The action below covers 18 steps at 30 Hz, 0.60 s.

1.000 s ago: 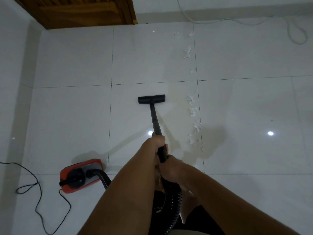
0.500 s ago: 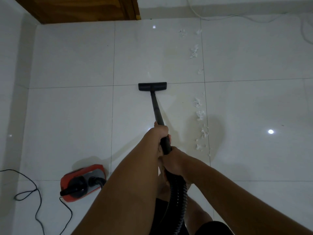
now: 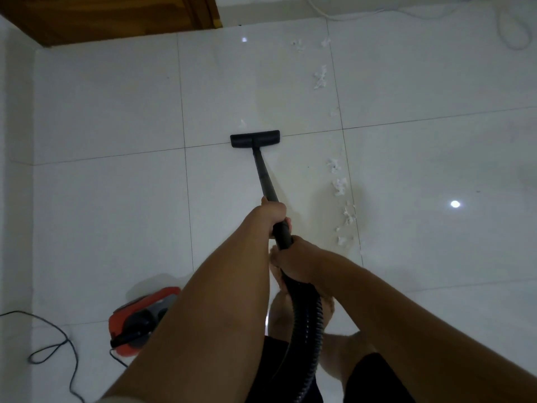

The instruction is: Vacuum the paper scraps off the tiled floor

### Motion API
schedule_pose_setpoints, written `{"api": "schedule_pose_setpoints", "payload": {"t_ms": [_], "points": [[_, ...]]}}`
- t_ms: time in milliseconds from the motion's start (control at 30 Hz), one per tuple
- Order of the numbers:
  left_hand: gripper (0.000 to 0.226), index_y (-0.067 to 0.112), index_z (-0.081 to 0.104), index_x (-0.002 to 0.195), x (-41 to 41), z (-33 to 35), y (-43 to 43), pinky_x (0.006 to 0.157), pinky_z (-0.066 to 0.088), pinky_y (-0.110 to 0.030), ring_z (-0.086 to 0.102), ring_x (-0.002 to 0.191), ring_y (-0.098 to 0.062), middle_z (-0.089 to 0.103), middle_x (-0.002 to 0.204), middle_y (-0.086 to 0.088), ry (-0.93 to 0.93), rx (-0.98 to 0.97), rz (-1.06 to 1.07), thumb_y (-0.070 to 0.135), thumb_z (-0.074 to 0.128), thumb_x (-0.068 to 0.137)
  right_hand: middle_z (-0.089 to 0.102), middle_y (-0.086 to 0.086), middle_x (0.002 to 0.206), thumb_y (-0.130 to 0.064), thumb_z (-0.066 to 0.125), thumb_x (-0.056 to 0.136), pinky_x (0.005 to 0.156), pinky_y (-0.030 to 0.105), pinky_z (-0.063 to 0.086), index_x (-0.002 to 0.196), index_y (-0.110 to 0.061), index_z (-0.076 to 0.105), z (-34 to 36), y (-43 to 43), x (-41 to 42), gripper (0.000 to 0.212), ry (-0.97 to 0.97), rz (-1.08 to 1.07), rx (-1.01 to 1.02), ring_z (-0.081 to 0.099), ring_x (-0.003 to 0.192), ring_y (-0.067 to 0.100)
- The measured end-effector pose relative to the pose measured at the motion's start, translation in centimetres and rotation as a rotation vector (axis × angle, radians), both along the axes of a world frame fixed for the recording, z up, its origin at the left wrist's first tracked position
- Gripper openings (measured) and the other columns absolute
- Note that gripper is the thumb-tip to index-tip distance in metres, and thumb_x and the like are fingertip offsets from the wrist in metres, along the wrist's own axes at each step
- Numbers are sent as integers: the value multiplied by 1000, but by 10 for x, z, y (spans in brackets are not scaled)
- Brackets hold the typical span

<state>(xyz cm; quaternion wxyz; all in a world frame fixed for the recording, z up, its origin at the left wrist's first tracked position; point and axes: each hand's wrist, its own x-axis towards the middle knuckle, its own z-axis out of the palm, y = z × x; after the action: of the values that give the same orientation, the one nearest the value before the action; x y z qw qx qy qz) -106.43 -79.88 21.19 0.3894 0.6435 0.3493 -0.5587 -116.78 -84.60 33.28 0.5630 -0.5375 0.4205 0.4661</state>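
Left hand [image 3: 273, 213] and right hand [image 3: 296, 257] clamp the stiff wand [image 3: 266, 178] well behind the nozzle [image 3: 255, 138]; scraps [image 3: 340, 186], likely feather-light, lie right of it.

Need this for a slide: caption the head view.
Left hand and right hand grip the vacuum wand; paper scraps lie right of its nozzle.

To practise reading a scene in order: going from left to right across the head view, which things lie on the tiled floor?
Black power cord → red vacuum canister → black floor nozzle → line of paper scraps → loop of white cable.
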Motion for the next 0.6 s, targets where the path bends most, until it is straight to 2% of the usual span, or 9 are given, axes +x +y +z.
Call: {"api": "schedule_pose_setpoints", "payload": {"t_ms": [167, 267, 400, 467, 500, 533, 600], "points": [[57, 37, 26, 155, -40, 2, 14, 43, 47, -24, 50, 48, -14, 56, 79, -11, -5, -4, -36, 14, 43, 105, 57, 14, 72, -9, 56, 97, 38, 23, 49, 141, -11, 44, 5, 15, -41, 45, 36, -47, -3, 54, 30, 14], [56, 35, 26, 155, -71, 6, 22, 41, 50, -21, 51, 48, -13, 57, 79, -11, -35, 3, -76, 16, 43, 106, 54, 16, 76, -6, 55, 98, 35, 21, 46, 147, -21, 39, 12, 23, -72, 53, 24, -74, 2, 52, 27, 14], [54, 30, 23, 155, -120, 18, 34, 34, 47, -19, 52, 51, -15, 54, 76, -9, -66, 9, -148, 15, 41, 107, 54, 17, 80, -5, 53, 100, 34, 19, 45, 137, -30, 38, 16, 32, -118, 47, -25, -67, 4, 52, 27, 13], [54, 26, 23, 154, -148, 13, 41, 36, 50, -21, 55, 46, -16, 56, 73, -10, -74, 6, -192, 13, 40, 105, 57, 15, 78, -8, 53, 100, 44, 26, 53, 128, -21, 42, 16, 38, -144, 33, -19, -7, 0, 59, 40, 16], [54, 25, 24, 153, -161, 8, 44, 37, 51, -23, 56, 44, -16, 58, 73, -11, -74, 5, -217, 11, 40, 103, 60, 14, 79, -11, 54, 98, 57, 32, 60, 128, -13, 48, 17, 41, -158, 30, -20, 37, -12, 63, 53, 20], [55, 25, 24, 152, -174, 2, 47, 39, 52, -24, 57, 43, -17, 60, 74, -12, -77, 14, -238, 10, 40, 101, 62, 14, 83, -14, 55, 96, 72, 39, 63, 131, -8, 50, 14, 43, -172, 35, -31, 94, -30, 64, 65, 25], [56, 30, 24, 152, -198, -3, 52, 46, 53, -27, 56, 44, -17, 60, 75, -13, -56, -3, -165, 11, 40, 102, 65, 16, 90, -18, 57, 92, 83, 44, 60, 137, -10, 46, 16, 50, -194, 47, -22, 86, -23, 64, 74, 28]]}}
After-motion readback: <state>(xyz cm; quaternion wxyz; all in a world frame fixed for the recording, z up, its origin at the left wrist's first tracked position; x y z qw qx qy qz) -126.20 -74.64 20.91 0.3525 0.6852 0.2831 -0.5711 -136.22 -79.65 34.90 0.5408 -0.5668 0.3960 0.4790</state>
